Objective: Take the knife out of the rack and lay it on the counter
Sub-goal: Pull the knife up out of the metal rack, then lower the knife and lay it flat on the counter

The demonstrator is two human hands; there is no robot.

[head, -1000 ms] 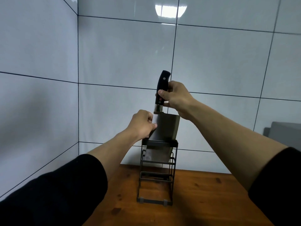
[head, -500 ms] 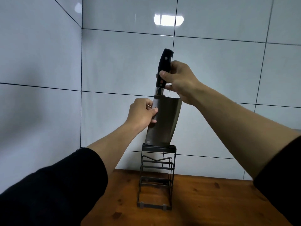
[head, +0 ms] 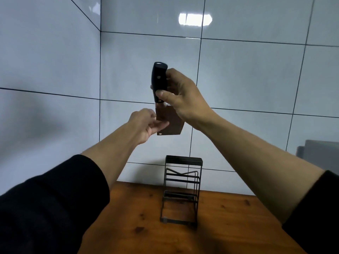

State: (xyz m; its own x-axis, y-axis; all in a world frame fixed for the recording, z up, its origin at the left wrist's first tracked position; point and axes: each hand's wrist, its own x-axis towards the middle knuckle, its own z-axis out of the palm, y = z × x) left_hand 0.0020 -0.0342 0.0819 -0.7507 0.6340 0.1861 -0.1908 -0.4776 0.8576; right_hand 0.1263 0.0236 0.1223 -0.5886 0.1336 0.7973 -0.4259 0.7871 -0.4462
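The knife [head: 170, 125] is a broad cleaver with a black handle, held in the air well above the rack, blade down and tilted toward me. My right hand [head: 181, 99] grips its handle. My left hand [head: 148, 123] is just left of the blade with the fingers loosely spread, fingertips touching the blade's flat side. The black wire rack [head: 181, 189] stands upright on the wooden counter [head: 229, 226] near the back wall, with nothing in its slots.
White tiled walls meet in a corner at the left, close behind the rack. A grey object [head: 319, 151] sits at the right edge against the wall. Bare wood lies in front of and beside the rack.
The cleaver rose fully out of the rack and now hangs above it, tilted. My left hand loosened from pinching the blade's spine to open fingers resting on it.
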